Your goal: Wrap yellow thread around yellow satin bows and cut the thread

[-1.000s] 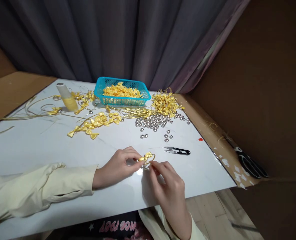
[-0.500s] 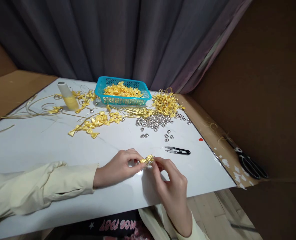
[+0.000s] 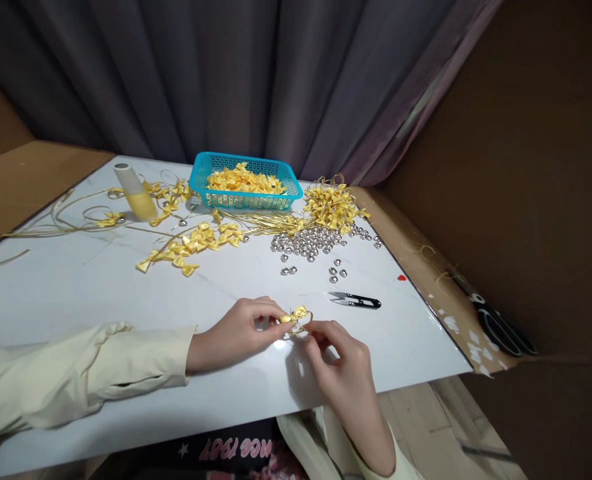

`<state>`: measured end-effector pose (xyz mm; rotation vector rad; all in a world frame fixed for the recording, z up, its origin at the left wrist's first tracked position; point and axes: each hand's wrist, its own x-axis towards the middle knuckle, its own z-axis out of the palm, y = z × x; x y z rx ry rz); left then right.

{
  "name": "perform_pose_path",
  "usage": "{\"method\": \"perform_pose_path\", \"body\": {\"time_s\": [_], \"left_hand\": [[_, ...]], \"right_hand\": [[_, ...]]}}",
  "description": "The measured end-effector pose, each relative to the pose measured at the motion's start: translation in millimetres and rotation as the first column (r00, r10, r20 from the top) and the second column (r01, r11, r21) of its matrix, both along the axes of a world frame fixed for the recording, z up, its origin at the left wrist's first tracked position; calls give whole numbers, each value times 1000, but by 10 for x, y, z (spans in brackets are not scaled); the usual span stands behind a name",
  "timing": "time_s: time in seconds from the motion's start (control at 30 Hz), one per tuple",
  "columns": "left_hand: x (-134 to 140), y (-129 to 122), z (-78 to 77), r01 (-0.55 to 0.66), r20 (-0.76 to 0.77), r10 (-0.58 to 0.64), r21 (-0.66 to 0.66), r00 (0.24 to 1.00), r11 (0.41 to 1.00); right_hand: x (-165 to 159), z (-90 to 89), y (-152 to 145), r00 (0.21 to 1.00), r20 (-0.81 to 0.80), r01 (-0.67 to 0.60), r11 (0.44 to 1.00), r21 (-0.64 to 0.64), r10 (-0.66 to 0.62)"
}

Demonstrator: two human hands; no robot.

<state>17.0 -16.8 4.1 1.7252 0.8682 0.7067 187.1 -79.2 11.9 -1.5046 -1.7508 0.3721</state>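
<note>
My left hand [image 3: 249,333] pinches a small yellow ribbon bow [image 3: 297,313] between thumb and fingers, just above the white tabletop. A thin gold cord [image 3: 311,319] loops out from the bow. Its end runs to my right hand [image 3: 341,357], whose thumb and forefinger are closed on it. Part of the cord is hidden by the fingertips. Beyond the hands lie black thread snips [image 3: 356,301], and past them a heap of silver beads [image 3: 309,244].
A blue basket [image 3: 249,201] of yellow bows stands at the back, with a bunch of corded bows [image 3: 333,207] on its right. Loose bows [image 3: 191,247] lie in front. A bottle [image 3: 136,193] leans at left; black scissors [image 3: 499,327] lie right.
My right hand has drawn slightly away from the bow and down, and a loop of gold cord now shows between the hands. My left hand has stayed almost still.
</note>
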Motion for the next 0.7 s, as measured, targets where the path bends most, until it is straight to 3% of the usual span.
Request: {"method": "perform_pose_path", "body": {"time_s": [0.27, 0.5, 0.7], "left_hand": [[-15, 11, -16, 20, -22, -19, 48, 1000, 999], [-22, 0, -40, 84, -20, -82, 157, 996, 984], [-20, -3, -31, 149, -26, -148, 297, 989, 943]], "right_hand": [[-17, 38, -18, 998, -46, -40, 998, -40, 38], [-35, 104, -26, 977, 138, -188, 960, 206, 162], [-34, 43, 53, 947, 244, -269, 931, 245, 209]]}}
